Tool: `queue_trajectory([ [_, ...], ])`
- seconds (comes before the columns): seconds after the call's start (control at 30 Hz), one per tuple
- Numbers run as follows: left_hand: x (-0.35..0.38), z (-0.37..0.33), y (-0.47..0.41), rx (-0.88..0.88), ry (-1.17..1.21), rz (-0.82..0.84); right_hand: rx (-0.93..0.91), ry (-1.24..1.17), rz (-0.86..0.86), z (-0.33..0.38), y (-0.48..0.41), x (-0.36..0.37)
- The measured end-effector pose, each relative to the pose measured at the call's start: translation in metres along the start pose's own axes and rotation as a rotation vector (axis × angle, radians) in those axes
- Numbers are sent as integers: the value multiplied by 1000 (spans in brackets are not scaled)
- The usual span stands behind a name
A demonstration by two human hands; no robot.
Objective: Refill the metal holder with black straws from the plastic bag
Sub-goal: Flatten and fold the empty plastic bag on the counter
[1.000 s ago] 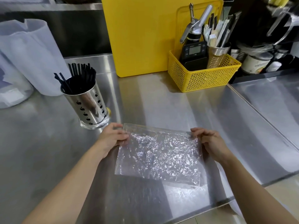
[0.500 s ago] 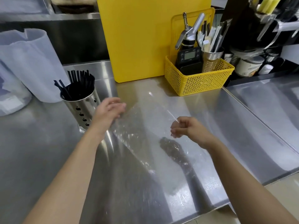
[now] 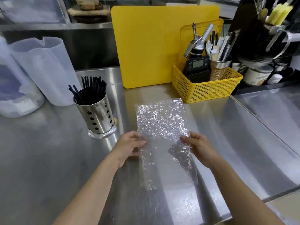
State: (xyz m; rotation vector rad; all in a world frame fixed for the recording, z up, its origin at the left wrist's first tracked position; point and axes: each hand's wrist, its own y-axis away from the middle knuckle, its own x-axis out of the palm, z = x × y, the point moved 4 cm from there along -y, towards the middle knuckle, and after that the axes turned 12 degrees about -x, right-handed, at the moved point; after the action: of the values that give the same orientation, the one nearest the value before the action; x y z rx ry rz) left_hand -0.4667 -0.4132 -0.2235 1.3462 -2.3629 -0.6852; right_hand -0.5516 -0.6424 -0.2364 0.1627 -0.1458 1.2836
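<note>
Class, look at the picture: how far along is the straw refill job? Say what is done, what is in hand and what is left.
Done: the metal holder stands full of black straws. In hand: the left hand and right hand each pinch a side edge of the plastic bag, which looks empty and flat. Left: probably only putting the bag away.
</note>
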Motion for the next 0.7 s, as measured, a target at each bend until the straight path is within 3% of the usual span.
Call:
queue_trajectory([
  [0.33,-11,-1,10,154,-264,-84,75,77,195,0,14,-7],
  [0.53,-8,-1,18,259,-99,-5,111,-75,99,-10,16,-15],
  [0.7,-10,7,17,250,-112,-78,100,-103,63,-16,26,-13],
])
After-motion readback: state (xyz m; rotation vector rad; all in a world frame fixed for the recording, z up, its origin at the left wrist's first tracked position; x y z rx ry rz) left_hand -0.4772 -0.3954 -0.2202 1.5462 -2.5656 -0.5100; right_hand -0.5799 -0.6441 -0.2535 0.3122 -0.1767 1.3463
